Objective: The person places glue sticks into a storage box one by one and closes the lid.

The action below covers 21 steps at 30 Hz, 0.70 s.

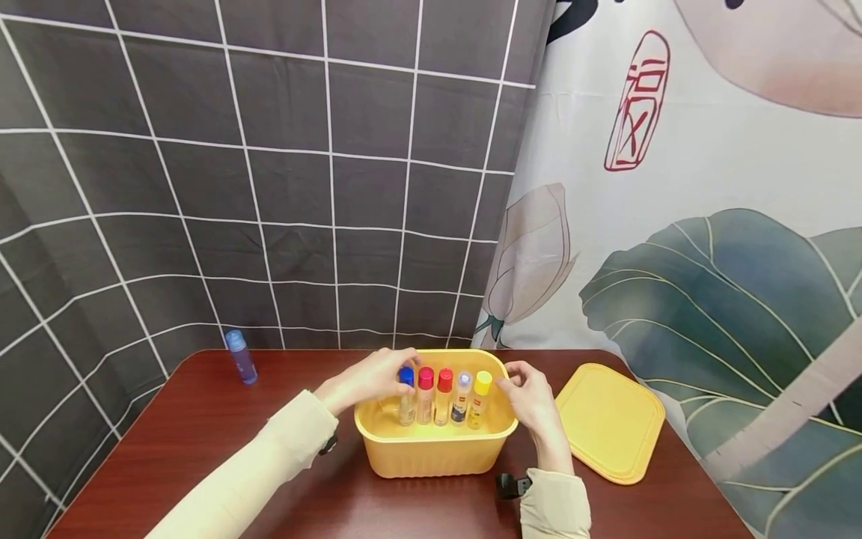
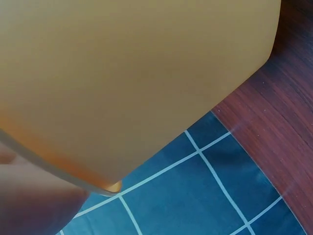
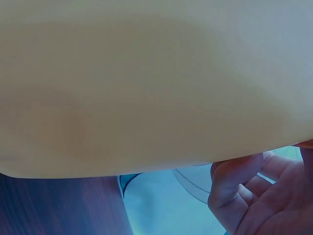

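In the head view a yellow plastic bin (image 1: pixel 438 449) stands on the table, with a row of slim upright glue bottles inside. My left hand (image 1: pixel 377 374) reaches over the bin's left rim and pinches the blue-capped glue bottle (image 1: pixel 406 408) near its cap. Beside it stand two red-capped bottles (image 1: pixel 425 397), a pale-capped bottle (image 1: pixel 461 397) and a yellow-capped bottle (image 1: pixel 479 400). My right hand (image 1: pixel 535 400) grips the bin's right rim. The right wrist view shows that hand's curled fingers (image 3: pixel 232 183) against the bin's outer wall (image 3: pixel 146 98).
A flat yellow lid (image 1: pixel 611 423) lies on the table right of the bin. At the far left corner stands a blue bottle (image 1: pixel 242 358) with a light blue cap. Behind the dark red table (image 1: pixel 222 427) hang a grid-patterned cloth (image 1: pixel 283 187) and a painted curtain (image 1: pixel 572 150).
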Tool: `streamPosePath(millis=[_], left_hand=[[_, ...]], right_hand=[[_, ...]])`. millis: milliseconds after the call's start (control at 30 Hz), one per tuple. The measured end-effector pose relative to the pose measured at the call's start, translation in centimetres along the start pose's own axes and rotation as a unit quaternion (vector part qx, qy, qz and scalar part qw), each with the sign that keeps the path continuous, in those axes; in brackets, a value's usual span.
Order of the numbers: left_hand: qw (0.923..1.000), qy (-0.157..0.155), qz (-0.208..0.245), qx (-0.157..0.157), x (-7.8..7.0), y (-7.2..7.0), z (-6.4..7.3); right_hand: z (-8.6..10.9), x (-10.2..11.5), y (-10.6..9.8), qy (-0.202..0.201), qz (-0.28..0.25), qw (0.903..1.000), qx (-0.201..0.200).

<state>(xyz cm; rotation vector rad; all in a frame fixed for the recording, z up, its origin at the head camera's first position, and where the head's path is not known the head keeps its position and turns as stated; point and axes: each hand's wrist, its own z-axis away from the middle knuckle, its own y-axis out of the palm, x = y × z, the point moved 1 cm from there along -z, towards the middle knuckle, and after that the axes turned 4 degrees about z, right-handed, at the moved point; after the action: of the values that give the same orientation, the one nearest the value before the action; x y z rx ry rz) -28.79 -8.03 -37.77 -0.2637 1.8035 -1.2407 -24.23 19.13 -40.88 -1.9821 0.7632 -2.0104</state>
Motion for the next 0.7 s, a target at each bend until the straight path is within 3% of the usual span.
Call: streamPosePath(millis=[233, 400, 567, 700], left_hand=[[1.0, -0.003, -0.004, 0.003, -0.5, -0.5, 0.3], [0.9996, -0.013, -0.015, -0.02, -1.2, -1.5, 0.9], [0.9979, -0.029, -0.01, -0.056, -1.0, -2.6, 2.4], [0.9962, -0.044, -0.004, -0.075, 0.0, -3.6, 4.0]], right_hand=[[0.0, -0.1, 0.0, -0.001, 0.002, 1.0, -0.004], [-0.1, 0.0, -0.1, -0.004, -0.001, 1.0, -0.003], [0.0, -0.1, -0.1, 0.0, -0.003, 1.0, -0.001], [0.1, -0.2, 0.0, 0.003, -0.007, 1.0, -0.001]])
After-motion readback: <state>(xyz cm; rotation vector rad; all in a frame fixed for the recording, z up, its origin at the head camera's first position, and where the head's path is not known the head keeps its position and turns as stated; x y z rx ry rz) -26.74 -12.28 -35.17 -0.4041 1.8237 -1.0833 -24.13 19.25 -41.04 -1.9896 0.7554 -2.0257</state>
